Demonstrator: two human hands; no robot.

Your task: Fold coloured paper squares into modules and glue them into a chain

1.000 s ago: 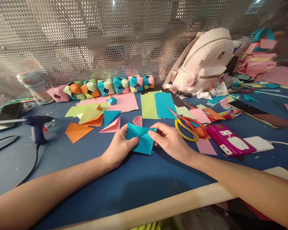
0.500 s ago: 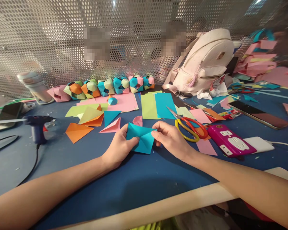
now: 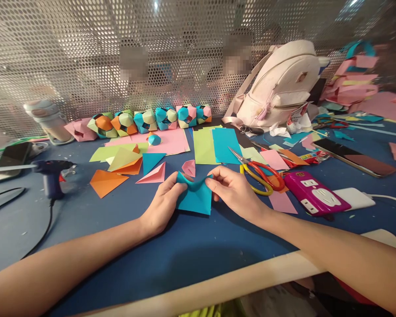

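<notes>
Between my two hands, just above the blue table [image 3: 135, 246], is a sheet of blue paper [image 3: 194, 199] with its top edge bowed downward. My left hand [image 3: 166, 196] pinches its upper left corner, thumb on the near face. At the upper right corner, my right hand [image 3: 229, 187] grips the paper between thumb and fingers. Beyond the left hand lie a pink folded triangle [image 3: 153, 173], a blue paper triangle [image 3: 152, 162] and a small pink folded piece [image 3: 189, 167]. Scissors [image 3: 255, 174] with red and yellow handles rest just past my right hand.
Folded paper balls [image 3: 145, 119] line the mesh screen [image 3: 86, 53]. A glue gun [image 3: 53, 176] stands at left near a bottle [image 3: 48, 121]. On the right are a purple power strip [image 3: 317, 193], a phone [image 3: 354, 156] and a pale backpack [image 3: 280, 88]. Coloured sheets [image 3: 203, 147] lie mid-table.
The blue paper's top edge has curved, and its face has tipped. My left thumb has moved from the sheet's middle up to its left corner. The right hand has barely shifted.
</notes>
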